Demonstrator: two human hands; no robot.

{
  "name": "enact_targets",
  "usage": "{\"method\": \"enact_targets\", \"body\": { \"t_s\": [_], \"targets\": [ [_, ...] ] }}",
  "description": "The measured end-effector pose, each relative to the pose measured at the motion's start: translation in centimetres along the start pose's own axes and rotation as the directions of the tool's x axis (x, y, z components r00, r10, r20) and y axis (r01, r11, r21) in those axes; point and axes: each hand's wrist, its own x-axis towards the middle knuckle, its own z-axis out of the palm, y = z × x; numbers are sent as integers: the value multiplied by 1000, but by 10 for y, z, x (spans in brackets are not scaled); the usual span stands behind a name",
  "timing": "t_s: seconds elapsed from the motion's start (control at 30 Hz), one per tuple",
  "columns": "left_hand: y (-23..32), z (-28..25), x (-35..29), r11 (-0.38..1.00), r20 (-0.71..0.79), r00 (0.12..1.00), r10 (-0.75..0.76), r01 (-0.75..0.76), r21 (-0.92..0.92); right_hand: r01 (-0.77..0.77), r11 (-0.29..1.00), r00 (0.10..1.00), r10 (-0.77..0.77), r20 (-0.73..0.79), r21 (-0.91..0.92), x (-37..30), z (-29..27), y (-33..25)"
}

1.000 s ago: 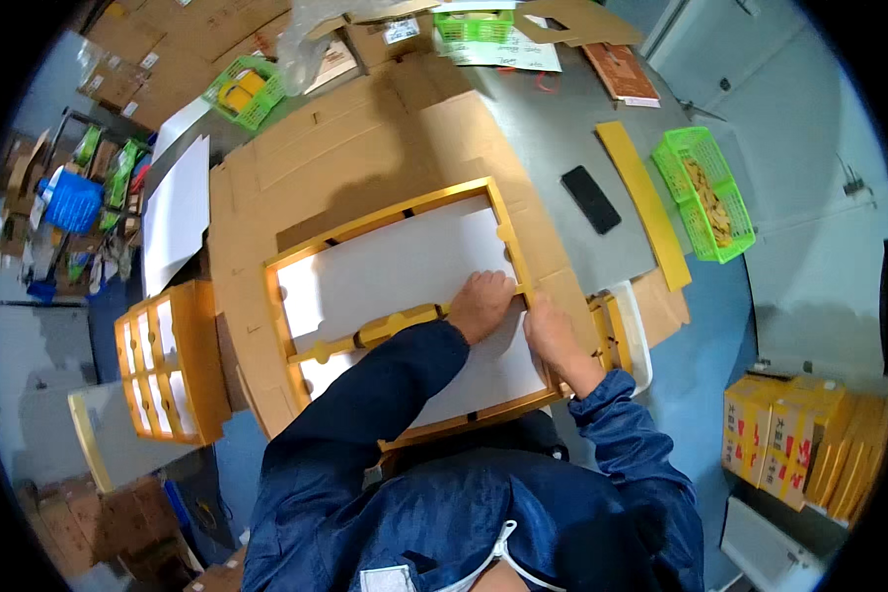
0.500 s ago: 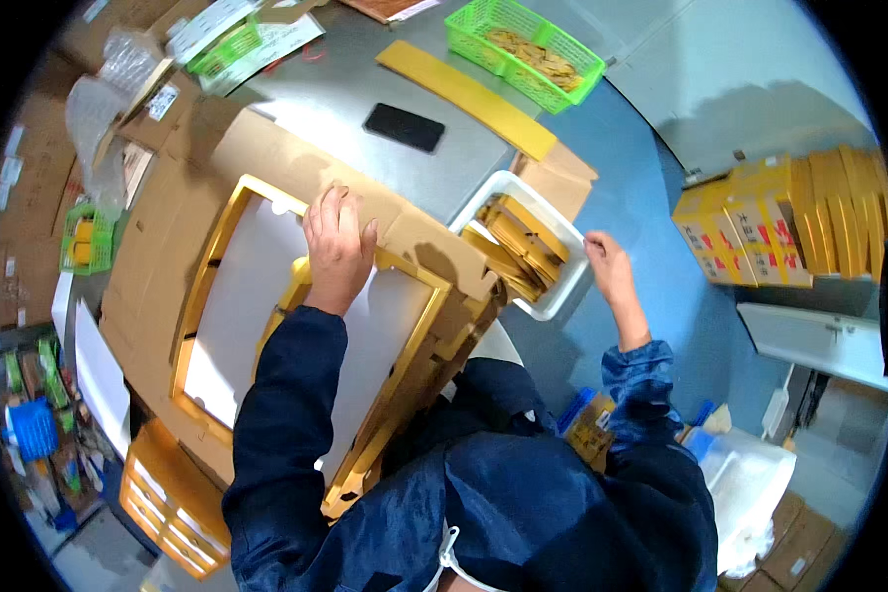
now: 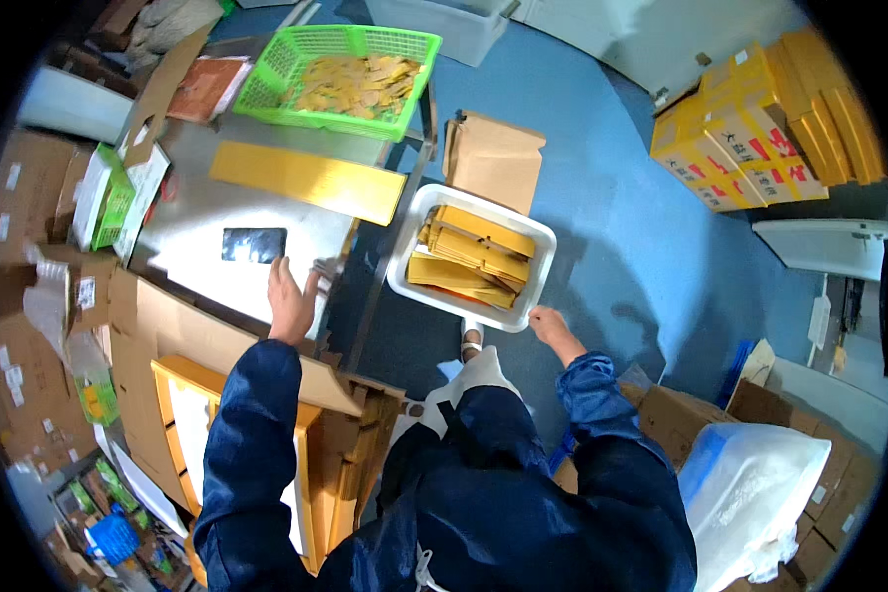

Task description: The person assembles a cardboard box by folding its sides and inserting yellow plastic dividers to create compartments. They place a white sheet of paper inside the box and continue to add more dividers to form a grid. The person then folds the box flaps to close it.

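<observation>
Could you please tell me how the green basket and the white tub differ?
The green basket has perforated walls; the white tub has solid-looking ones. The basket holds many small, loose flat pieces, while the tub holds fewer, longer yellow strips. The right hand is at the tub's rim; neither hand is at the basket. Both are open-topped containers.
</observation>
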Motion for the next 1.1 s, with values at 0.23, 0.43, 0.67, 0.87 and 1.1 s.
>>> {"method": "enact_targets", "body": {
  "t_s": [0.23, 0.43, 0.67, 0.87, 1.1],
  "targets": [
    [-9, 46, 1, 930, -45, 936, -350, 353, 100, -195, 976, 978, 187, 98, 91, 93, 33, 72],
    [-3, 71, -1, 897, -221, 900, -376, 413, 155, -240, 937, 970, 242, 24, 254, 176, 69, 96],
    [-2, 74, 4, 897, -228, 915, -332, 381, 222, -476, 209, 833, 417, 362, 854, 255, 198, 124],
    [2, 69, -4, 845, -263, 858, -441, 495, 200, -515, -258, 736, 356, 576, 817, 304, 273, 102],
    [-5, 60, -9, 849, -146, 973, -176, 225, 477, -90, -543, 669, 588, 455, 835, 343, 305, 109]
  ]
}}
